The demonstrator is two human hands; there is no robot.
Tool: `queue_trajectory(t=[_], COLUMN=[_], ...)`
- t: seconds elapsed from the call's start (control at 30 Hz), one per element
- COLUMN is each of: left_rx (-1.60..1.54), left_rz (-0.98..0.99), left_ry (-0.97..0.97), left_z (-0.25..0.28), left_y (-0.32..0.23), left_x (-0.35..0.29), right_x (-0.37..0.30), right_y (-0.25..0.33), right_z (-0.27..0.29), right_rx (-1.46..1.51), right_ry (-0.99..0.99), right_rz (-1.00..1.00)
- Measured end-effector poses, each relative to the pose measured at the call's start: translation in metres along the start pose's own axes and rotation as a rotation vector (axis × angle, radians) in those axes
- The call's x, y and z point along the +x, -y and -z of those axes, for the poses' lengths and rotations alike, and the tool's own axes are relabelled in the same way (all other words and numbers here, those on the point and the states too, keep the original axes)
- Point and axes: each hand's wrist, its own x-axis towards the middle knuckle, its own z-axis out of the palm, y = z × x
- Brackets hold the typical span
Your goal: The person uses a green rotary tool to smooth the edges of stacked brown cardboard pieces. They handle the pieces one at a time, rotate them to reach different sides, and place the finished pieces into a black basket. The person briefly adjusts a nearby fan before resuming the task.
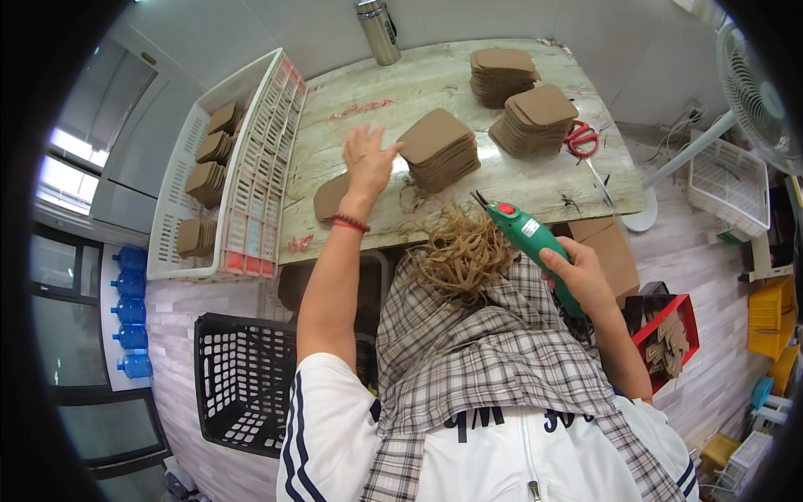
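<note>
My left hand (368,163) is over the table with its fingers spread and nothing in them. Beside its wrist a flat brown piece with rounded corners (329,197) lies near the table's front edge. Just right of the fingers stands a stack of similar brown pieces (438,149). My right hand (579,272) is closed around green electric scissors (533,240) with a red button, their dark forked tip pointing up and left. Below that tip, a heap of tan strip trimmings (464,255) rests on the plaid apron (477,335) over my lap.
Two more brown stacks (535,120) (502,75) and red-handled scissors (583,140) are at the table's right. A white crate (261,167) with brown stacks adjoins its left side. A steel flask (379,33) stands behind; a black crate (242,381) and red box (690,322) sit lower.
</note>
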Motion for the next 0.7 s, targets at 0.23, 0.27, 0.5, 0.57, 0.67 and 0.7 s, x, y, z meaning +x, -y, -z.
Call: queue_trajectory(t=[0.23,0.27,0.5,0.57,0.67,0.7], left_rx=[-0.066,-0.133,-0.934,-1.289,-1.778,-1.890], left_rz=[0.048,0.043,0.318,0.345,0.508,0.535], left_ry=[0.063,0.051,-0.014,-0.152,-0.177,-0.200], left_z=[-0.010,-0.005,0.028,0.038,0.047,0.052], left_y=[-0.037,-0.042,-0.069,-0.097,-0.122,-0.137], left_x=[0.014,0.012,-0.004,-0.015,-0.031,-0.036], right_x=[-0.006,-0.006,-0.006,-0.006,-0.007,-0.005], right_y=[-0.004,-0.005,0.007,0.010,0.021,0.021], right_z=[0.002,0.003,0.000,-0.002,-0.010,-0.012], right_rx=[-0.015,-0.017,0.023,0.049,0.083,0.078], right_ry=[-0.021,-0.025,-0.015,-0.051,-0.096,-0.107], right_rz=[0.003,0.004,0.031,0.042,0.111,0.129])
